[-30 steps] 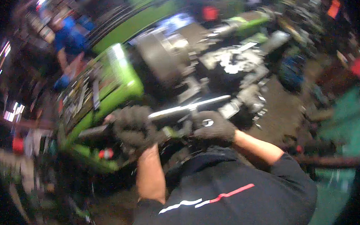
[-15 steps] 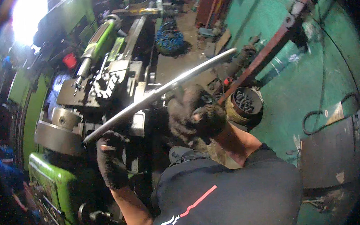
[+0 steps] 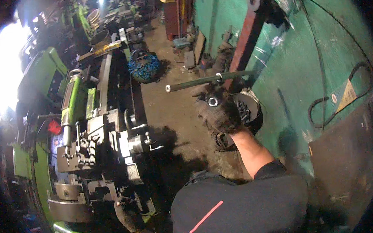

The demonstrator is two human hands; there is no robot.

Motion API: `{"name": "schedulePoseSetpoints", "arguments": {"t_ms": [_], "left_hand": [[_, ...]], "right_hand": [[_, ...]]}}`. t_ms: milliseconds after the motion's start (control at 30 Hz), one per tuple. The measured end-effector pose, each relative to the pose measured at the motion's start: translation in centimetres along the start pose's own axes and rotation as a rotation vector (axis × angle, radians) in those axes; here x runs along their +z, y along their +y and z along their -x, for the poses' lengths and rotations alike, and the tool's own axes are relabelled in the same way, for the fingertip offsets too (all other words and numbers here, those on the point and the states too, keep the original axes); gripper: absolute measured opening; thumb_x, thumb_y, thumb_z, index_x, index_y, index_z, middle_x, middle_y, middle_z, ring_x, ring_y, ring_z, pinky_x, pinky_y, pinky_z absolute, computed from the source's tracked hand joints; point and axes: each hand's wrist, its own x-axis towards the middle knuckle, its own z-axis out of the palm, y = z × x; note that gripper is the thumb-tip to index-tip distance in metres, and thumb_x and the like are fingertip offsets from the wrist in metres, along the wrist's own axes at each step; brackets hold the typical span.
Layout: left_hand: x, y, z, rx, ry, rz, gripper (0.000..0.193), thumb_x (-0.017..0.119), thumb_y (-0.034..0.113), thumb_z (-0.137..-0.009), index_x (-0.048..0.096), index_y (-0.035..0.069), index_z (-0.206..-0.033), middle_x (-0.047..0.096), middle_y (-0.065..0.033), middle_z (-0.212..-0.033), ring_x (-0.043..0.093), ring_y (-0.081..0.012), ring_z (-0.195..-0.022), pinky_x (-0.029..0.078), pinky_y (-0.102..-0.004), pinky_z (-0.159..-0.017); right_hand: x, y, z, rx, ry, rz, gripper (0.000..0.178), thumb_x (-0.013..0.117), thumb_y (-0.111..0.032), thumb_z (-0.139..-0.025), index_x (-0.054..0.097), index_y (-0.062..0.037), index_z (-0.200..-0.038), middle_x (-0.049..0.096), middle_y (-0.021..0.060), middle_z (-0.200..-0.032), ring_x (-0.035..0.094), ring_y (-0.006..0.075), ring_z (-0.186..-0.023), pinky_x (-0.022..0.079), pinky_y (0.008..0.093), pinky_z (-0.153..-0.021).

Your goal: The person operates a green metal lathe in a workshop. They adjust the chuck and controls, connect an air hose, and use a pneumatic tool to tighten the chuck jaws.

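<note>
My right hand (image 3: 217, 108), in a dark, worn work glove, is raised to the right of the lathe, its fingers closed. A pale round end with a dark centre (image 3: 212, 101) shows in its grip. Just beyond the fingers runs a dark metal rod (image 3: 191, 83), roughly level, with a pale ring partway along. How the rod and the round end join is hidden. My left hand (image 3: 128, 214), gloved too, is low at the lathe beside the chuck (image 3: 69, 207). Its fingers are curled, and what they hold, if anything, is hidden.
The green lathe's tailstock (image 3: 72, 101) and its carriage with handwheel (image 3: 139, 144) lie to the left. A bucket of metal pieces (image 3: 254, 113) stands behind my right hand. Farther off are a blue tangled bundle (image 3: 144, 68), a slanting reddish beam (image 3: 248, 41) and a green wall (image 3: 327, 62).
A long, shiny rod slanted from near my left hand past the right one; now a shorter-looking, darker rod shows beyond my right hand. The view has shifted, and my left hand sits lower in it.
</note>
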Motion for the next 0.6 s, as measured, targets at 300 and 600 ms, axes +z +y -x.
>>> {"name": "schedulePoseSetpoints", "arguments": {"t_ms": [300,600], "left_hand": [[5.3,0.0,-4.1,0.295,-0.18,-0.609,0.027,0.066,0.022,-0.111,0.074,0.001,-0.127,0.074,-0.0068,-0.114,0.071,-0.0192,-0.101,0.061,-0.0351,-0.091],[3.9,-0.8,-5.9,0.484,-0.171,-0.696,0.028,0.069,0.023,-0.106,0.075,0.002,-0.124,0.074,-0.0111,-0.117,0.071,-0.0263,-0.105,0.058,-0.0406,-0.095]], "right_hand": [[-7.3,1.5,-1.0,-0.501,0.174,1.239,0.024,0.07,-0.023,-0.104,0.073,-0.0037,-0.119,0.076,0.0073,-0.095,0.073,0.0304,-0.082,0.058,0.0416,-0.075],[-21.1,-8.2,-1.4,-0.308,0.74,1.713,0.012,0.076,-0.01,-0.094,0.074,-0.0045,-0.104,0.078,0.0177,-0.101,0.076,0.0378,-0.098,0.059,0.0485,-0.088]]}}
